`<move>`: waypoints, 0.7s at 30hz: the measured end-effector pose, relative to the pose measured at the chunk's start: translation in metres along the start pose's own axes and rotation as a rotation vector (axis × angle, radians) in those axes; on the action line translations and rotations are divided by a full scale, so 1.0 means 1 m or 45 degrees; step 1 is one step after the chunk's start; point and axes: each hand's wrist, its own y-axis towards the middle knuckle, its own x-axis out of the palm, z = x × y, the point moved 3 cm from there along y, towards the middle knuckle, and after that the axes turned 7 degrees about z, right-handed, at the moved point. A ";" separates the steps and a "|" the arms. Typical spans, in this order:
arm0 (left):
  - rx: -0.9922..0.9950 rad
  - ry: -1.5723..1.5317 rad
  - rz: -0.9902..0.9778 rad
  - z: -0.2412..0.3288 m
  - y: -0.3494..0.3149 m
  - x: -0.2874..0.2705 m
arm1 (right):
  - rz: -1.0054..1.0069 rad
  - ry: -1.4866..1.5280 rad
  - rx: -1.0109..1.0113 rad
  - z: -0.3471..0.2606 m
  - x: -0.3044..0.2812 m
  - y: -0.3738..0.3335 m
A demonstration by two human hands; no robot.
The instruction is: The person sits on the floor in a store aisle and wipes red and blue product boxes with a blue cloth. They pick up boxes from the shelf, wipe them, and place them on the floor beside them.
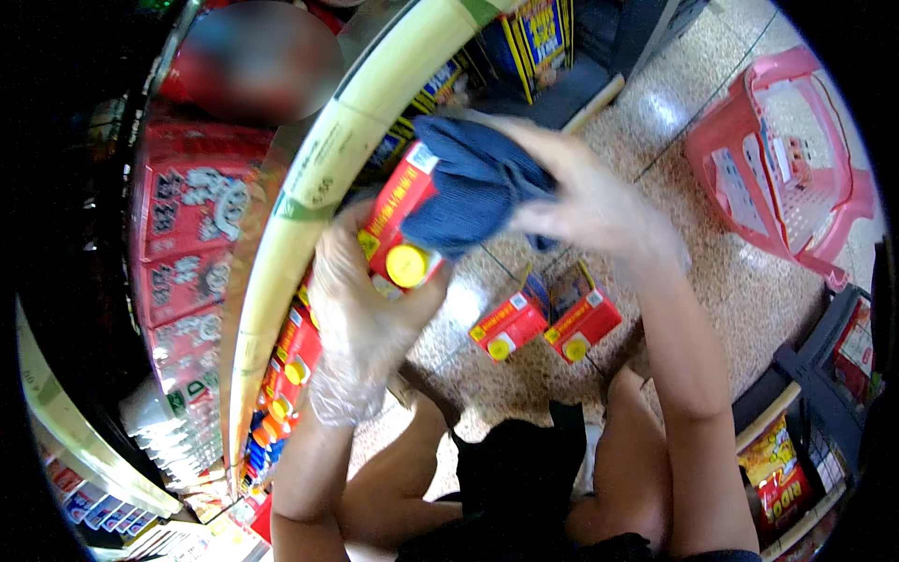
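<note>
My left hand [361,300], in a clear plastic glove, grips a red carton [386,201] with a yellow screw cap. A dark blue cloth [478,183] lies over the carton's right side. My right hand [585,197], gloved too and smeared by motion, has its fingers around the cloth's right part and presses it to the carton. The cloth hides much of the carton. On the floor below stand two similar red cartons [510,323] with yellow caps, side by side.
A shelf with a curved pale yellow edge strip [314,173] runs along my left. More red cartons [290,356] stand under it, and red printed packs [192,206] sit above. A pink plastic basket [782,178] rests on the floor at right. Snack bags [777,478] fill a low rack at lower right.
</note>
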 end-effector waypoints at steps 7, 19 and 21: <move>-0.387 -0.556 0.101 0.021 0.009 -0.002 | 0.518 -0.707 -0.183 -0.043 0.042 -0.044; -0.762 -0.970 -0.143 0.045 0.012 0.022 | 1.074 0.602 1.152 0.031 0.012 -0.116; -0.365 -0.725 -0.213 0.044 0.007 0.031 | 1.063 0.816 1.062 0.025 -0.001 -0.102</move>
